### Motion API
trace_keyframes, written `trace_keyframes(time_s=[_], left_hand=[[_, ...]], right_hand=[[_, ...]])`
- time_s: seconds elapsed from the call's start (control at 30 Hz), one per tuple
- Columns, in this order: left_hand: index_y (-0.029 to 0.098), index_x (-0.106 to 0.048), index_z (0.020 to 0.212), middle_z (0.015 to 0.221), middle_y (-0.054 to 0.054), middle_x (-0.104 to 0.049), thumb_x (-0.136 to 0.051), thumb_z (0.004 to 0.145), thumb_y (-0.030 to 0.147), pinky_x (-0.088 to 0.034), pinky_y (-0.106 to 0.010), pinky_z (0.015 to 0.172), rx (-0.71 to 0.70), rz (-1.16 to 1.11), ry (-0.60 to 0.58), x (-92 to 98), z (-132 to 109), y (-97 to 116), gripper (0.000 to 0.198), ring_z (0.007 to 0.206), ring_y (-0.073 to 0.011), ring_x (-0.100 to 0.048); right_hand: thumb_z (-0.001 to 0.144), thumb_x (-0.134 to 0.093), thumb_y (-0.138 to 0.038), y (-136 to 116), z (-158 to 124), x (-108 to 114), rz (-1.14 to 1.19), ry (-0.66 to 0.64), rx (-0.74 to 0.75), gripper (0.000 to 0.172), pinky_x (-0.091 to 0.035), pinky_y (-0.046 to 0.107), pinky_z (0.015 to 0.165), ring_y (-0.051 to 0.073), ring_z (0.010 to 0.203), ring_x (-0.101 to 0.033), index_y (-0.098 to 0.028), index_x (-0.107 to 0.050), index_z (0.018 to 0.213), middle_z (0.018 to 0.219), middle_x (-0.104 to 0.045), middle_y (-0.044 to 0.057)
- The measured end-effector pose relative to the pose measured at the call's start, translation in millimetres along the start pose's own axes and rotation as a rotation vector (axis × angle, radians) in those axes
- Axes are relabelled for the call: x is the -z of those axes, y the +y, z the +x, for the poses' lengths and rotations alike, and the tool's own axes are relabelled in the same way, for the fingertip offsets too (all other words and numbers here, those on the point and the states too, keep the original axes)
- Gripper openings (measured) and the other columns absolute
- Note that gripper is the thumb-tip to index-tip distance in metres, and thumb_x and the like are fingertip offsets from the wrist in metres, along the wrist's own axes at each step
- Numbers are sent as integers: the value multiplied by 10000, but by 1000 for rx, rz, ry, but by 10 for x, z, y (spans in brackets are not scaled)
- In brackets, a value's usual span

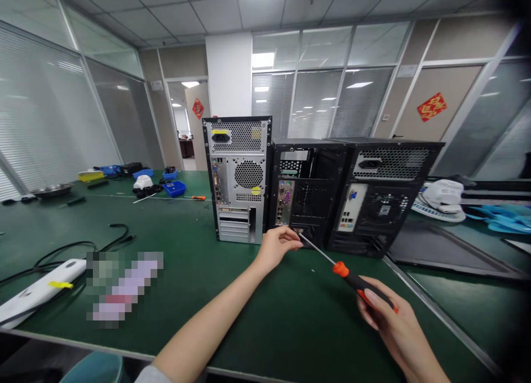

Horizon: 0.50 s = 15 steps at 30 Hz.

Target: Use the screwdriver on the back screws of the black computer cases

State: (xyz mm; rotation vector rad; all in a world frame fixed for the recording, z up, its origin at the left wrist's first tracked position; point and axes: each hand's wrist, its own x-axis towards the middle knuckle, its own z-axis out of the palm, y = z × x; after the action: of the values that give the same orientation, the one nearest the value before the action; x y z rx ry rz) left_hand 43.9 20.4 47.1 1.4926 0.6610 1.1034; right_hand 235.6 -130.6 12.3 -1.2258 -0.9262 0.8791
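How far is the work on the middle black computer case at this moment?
Done, it seems: the middle black computer case has an empty power-supply bay, and a dark panel lies flat on the table to its right. In hand: the right hand holds the orange screwdriver; the left hand pinches its tip at that case's lower rear. Left: any screw there is hidden, so I cannot tell.

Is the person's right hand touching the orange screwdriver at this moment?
Touching. The head view shows the right hand wrapped around the black-and-orange handle of the screwdriver, with the thumb lying on top of it.
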Motion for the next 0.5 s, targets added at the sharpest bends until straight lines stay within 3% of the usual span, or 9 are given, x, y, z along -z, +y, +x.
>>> trace_keyframes(time_s=[0.13,0.27,0.4,0.5], left_hand=[[123,-638,734,654,-24,-656,-825,551,411,-526,-291,674,23,-169,31,77,-101,97,389,642,-150,-641],[107,-651,782,660,-26,-655,-843,532,463,-516,-246,658,64,-344,87,107,-175,152,475,640,-125,-637],[118,-628,763,632,14,-612,-883,490,430,-485,-174,612,129,-581,138,113,-194,174,486,627,-82,-614],[123,-609,751,610,36,-574,-871,566,358,-471,-145,590,177,-696,181,106,-191,187,397,611,-59,-591]], right_hand=[[688,-691,-485,7,15,-8,11,-3,14,508,-232,249,418,96,436,-374,-150,-603,1058,535,-496,-23],[701,-680,-473,19,25,-8,-10,2,52,461,-245,252,419,100,438,-390,-150,-614,1023,537,-503,-18],[705,-672,-475,0,-18,-31,-90,31,138,428,-276,262,426,106,449,-397,-155,-634,988,544,-517,-10],[706,-674,-466,-44,-93,-76,-182,79,189,393,-301,264,444,107,462,-401,-177,-655,973,536,-515,-16]])
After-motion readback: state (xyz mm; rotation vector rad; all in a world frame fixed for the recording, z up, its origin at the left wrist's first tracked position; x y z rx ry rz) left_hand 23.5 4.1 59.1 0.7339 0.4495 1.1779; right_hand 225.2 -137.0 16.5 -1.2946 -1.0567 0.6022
